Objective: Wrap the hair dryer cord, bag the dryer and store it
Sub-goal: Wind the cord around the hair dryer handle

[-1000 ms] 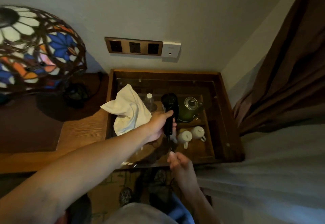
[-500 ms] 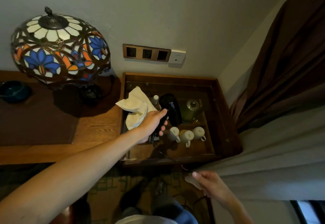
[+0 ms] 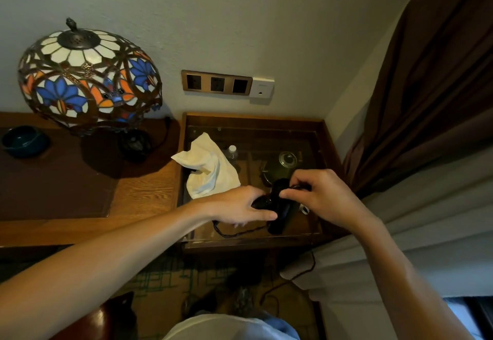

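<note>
The black hair dryer (image 3: 279, 211) lies tilted over the glass top of the wooden side table (image 3: 328, 137), held between both hands. My left hand (image 3: 240, 205) grips its left end. My right hand (image 3: 317, 195) pinches the black cord against the dryer's upper part. A slack loop of the cord (image 3: 232, 233) rests on the glass under my left hand, and more cord (image 3: 310, 262) trails down past the table's front edge to the floor. A crumpled cream cloth bag (image 3: 210, 171) lies on the glass to the left.
Under the glass sit a green kettle (image 3: 282, 163), a small bottle (image 3: 232, 151) and cups. A stained-glass lamp (image 3: 88, 80) and a dark bowl (image 3: 22, 141) stand on the desk at left. Wall sockets (image 3: 216, 83) are above; a brown curtain (image 3: 426, 99) hangs at right.
My right hand rose from low near the floor up to the dryer and took hold of the cord there. The dryer shifted right and tilted over. The camera view moved slightly.
</note>
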